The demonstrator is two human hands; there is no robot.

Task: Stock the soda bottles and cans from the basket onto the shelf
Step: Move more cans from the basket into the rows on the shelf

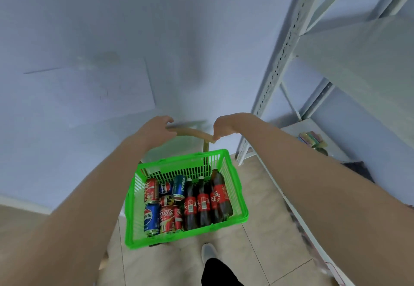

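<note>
basket [134, 229], green plastic, slatted walls, hangs mid-frame above the tiled floor [257, 254].

handle [190, 132], tan bar, runs across above the basket's far rim; one leg drops from it to that rim.

left grip [156, 127] is on the bar's left end, above the basket's far-left corner, fingers curled over the bar and grasping it.

right grip [224, 126] is on the bar's right end, above the basket's far-right corner, fingers wrapped round the bar and grasping it. both forearms reach in from the near edge, one on either side of the basket.

cans [167, 218]: red cola and blue pepsi, lying packed in the basket's left half, well below the left grip, touching one another.

bottles [203, 204]: dark cola, red labels, lying side by side in the basket's right half, caps toward the far wall, well below the right grip. neither grip touches cans or bottles.

shelf [280, 61]: white metal rack, right of the basket and near it. a low board there carries some coloured packets [311, 138], too blurred to read.

grey shoe [208, 252] on the floor just below the basket's near rim. pale blue wall [112, 39] beyond the basket.
</note>
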